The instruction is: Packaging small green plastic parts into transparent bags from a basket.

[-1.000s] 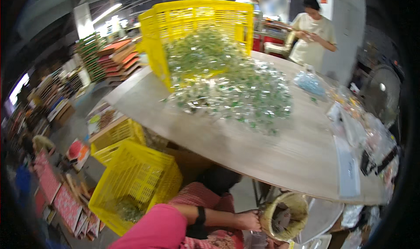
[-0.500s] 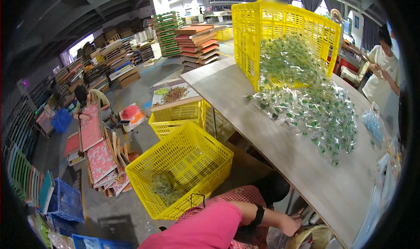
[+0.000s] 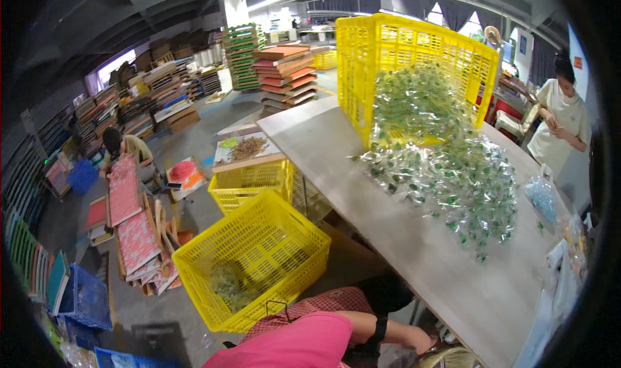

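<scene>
Across a pale table (image 3: 446, 287), packets (image 3: 446, 187) spill from a tipped crate (image 3: 356, 83), much of the heap apparently left to handle, while the lower crate (image 3: 301, 264) holds only a small clump (image 3: 229, 287). Below the table's edge, the left hand (image 3: 422, 341) is near a bin (image 3: 453, 357) cut off by the frame; its fingers are hidden, so I cannot tell its grip, and the right hand is out of view.
</scene>
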Demonstrator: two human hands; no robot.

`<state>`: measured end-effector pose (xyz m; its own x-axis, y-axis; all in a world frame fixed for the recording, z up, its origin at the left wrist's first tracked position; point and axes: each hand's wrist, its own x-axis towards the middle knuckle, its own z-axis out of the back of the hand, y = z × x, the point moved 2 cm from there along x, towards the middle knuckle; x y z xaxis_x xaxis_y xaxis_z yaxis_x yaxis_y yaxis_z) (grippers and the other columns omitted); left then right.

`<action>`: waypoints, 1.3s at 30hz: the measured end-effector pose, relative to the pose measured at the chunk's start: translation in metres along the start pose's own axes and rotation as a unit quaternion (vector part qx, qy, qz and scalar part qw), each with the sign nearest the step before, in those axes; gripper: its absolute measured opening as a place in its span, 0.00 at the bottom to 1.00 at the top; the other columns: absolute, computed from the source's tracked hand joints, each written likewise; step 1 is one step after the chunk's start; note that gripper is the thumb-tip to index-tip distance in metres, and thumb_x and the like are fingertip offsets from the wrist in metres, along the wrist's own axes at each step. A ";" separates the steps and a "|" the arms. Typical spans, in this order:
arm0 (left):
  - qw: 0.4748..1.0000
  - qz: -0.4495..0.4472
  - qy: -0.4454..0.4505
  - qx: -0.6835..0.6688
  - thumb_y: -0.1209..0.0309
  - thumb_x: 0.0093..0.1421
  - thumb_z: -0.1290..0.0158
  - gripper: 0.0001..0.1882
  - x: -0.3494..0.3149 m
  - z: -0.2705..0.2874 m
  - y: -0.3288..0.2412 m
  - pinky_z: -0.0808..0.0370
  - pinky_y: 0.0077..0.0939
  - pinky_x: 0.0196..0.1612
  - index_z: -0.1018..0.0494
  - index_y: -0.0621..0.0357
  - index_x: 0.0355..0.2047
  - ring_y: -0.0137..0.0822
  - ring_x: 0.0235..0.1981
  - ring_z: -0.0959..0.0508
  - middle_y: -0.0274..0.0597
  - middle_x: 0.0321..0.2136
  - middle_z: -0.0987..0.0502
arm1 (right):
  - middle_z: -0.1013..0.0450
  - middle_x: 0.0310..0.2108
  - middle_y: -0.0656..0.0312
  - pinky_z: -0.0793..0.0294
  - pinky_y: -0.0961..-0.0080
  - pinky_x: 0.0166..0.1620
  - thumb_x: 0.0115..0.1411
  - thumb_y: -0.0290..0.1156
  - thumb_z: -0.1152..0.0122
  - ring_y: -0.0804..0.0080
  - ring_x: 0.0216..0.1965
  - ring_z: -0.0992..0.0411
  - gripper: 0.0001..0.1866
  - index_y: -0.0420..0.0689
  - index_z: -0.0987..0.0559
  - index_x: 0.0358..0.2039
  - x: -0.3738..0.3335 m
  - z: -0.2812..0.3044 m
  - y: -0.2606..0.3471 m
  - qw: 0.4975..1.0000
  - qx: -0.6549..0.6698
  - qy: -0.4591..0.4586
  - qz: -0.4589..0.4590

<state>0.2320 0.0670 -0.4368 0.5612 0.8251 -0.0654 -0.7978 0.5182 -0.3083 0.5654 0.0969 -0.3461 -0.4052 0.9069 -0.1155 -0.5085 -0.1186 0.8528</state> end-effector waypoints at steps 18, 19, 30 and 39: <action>0.889 0.119 -0.058 -0.438 0.68 0.51 0.45 0.20 -0.113 0.168 -0.062 0.27 0.41 0.42 0.30 0.70 0.42 0.51 0.39 0.22 0.63 0.35 0.24 | 0.22 0.34 0.62 0.27 0.75 0.40 0.54 0.26 0.38 0.75 0.36 0.26 0.11 0.36 0.21 0.38 -0.030 -0.012 0.049 0.989 0.096 0.013 -0.115; 0.894 0.102 -0.107 -0.424 0.67 0.51 0.44 0.17 -0.118 0.171 -0.066 0.27 0.41 0.39 0.29 0.69 0.35 0.49 0.33 0.22 0.60 0.30 0.24 | 0.22 0.34 0.63 0.27 0.76 0.40 0.54 0.25 0.38 0.76 0.35 0.26 0.11 0.35 0.21 0.38 -0.039 -0.001 0.067 0.990 0.090 0.002 -0.111; 0.865 0.052 -0.120 -0.485 0.70 0.51 0.44 0.12 -0.125 0.119 -0.067 0.28 0.38 0.37 0.26 0.67 0.33 0.49 0.33 0.23 0.57 0.29 0.25 | 0.22 0.34 0.64 0.23 0.74 0.37 0.56 0.22 0.40 0.77 0.31 0.25 0.08 0.36 0.18 0.36 -0.052 -0.025 0.085 0.978 0.108 -0.072 -0.161; 0.758 -0.104 -0.138 -0.629 0.66 0.51 0.44 0.13 -0.095 0.103 -0.097 0.27 0.41 0.33 0.22 0.64 0.32 0.47 0.30 0.21 0.58 0.30 0.22 | 0.22 0.34 0.57 0.25 0.68 0.43 0.53 0.27 0.37 0.68 0.34 0.25 0.19 0.39 0.22 0.47 -0.172 0.153 -0.100 0.970 -0.024 -0.008 -0.243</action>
<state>0.2333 -0.0386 -0.3032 0.4410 0.8601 0.2563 0.2395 0.1625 -0.9572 0.8026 0.0147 -0.3339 -0.0961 0.8666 -0.4897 -0.6719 0.3066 0.6743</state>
